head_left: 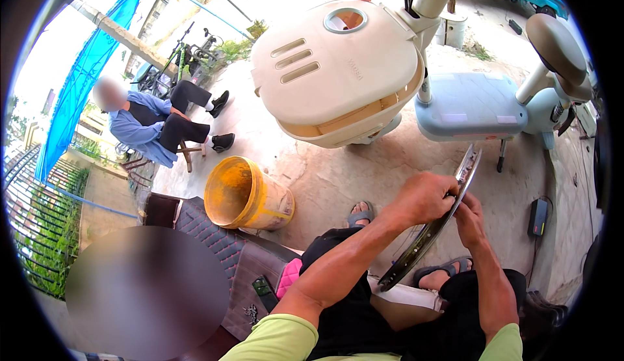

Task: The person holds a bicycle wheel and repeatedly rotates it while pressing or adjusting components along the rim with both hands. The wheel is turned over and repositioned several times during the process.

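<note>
Over the person's lap, both hands grip a bare wheel rim [432, 221], dark and shiny, held edge-on and tilted from the lower left up toward the upper right. Left hand [422, 197] is closed around the rim from the outer side, fingers wrapped over its edge. Right hand [469, 213] is on the other face, fingers curled against the rim; how tightly it grips cannot be told, since the rim hides the fingertips. The rim's lower end hangs just above the knees, and its upper end reaches toward the pale blue scooter footboard [469, 106].

Risks, as a judgement: the rim is carried only by the two hands near its upper half, so a slip could drop the lower end onto the sandalled foot [359, 214] or the shin. Fingers wrapped over the rim edge could get pinched or cut if it twists. The tilted cream scooter body [338, 68] looms close in front and could be knocked.

Containers: a yellow bucket [247, 195] lies tipped on the concrete just beside the dark quilted seat [208, 234]; its mouth faces the upper left, inside stained yellow, no contents seen. A black charger box [537, 216] sits on the ground at right.
</note>
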The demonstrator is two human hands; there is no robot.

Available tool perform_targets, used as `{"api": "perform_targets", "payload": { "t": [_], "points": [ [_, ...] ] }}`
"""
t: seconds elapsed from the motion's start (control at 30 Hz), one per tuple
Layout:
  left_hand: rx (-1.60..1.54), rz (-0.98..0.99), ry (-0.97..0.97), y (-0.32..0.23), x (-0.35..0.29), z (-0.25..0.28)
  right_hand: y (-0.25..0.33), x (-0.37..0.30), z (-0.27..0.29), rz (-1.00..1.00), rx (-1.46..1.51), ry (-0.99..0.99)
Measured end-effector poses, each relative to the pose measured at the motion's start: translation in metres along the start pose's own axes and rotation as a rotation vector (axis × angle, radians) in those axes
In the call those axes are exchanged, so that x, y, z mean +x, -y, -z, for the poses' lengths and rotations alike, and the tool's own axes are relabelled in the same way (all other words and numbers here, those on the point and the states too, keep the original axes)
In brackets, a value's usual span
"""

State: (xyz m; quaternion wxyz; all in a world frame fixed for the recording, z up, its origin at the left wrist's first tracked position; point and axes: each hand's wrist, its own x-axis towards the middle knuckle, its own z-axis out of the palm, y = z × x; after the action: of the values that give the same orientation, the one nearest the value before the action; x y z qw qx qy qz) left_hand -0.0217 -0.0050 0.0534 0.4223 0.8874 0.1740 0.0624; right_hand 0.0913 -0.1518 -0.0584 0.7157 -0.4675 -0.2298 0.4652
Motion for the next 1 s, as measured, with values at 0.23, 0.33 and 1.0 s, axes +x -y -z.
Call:
{"api": "perform_targets", "payload": {
  "t": [0.23,0.33,1.0],
  "points": [
    [0.020,-0.009,0.050,0.004,-0.004,0.004,-0.008,-0.002,0.005,-0.036,-0.007,-0.014],
    [0.015,-0.043,0.022,0.009,-0.005,0.002,-0.005,-0.003,0.000,-0.027,0.035,-0.006],
    [-0.079,-0.051,0.114,0.013,0.003,0.001,-0.001,-0.002,0.002,-0.039,0.000,0.038]
  ]
}}
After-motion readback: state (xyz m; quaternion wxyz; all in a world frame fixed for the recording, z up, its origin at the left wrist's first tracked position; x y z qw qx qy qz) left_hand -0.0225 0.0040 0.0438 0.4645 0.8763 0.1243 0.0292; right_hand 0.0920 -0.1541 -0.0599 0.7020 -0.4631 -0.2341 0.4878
